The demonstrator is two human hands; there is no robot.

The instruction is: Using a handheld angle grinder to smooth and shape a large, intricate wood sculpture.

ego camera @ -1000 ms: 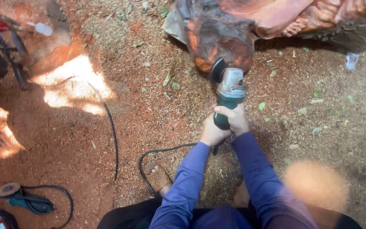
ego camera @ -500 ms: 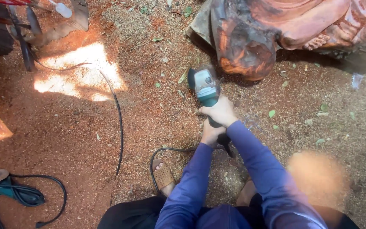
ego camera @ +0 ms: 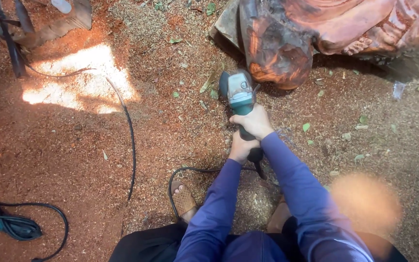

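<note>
The grinder, earlier against the carved wood at upper centre, now sits lower left, clear of it.

You hold an angle grinder whose body is matt teal plastic, with a dull grey metal head that catches some light. Its cable looks like smooth black rubber. The carved wood block ahead of you is reddish-orange, partly smooth and faintly glossy where worked, rough and dark at its edges. The ground is loose, grainy red-brown sawdust, coarse and matt, strewn with dry leaves. Your sleeves are soft blue-purple cloth with a slight sheen. The sandal on your foot has a textured brown upper, matt. A second grinder lies at the left, teal plastic with a rough abrasive disc.
</note>
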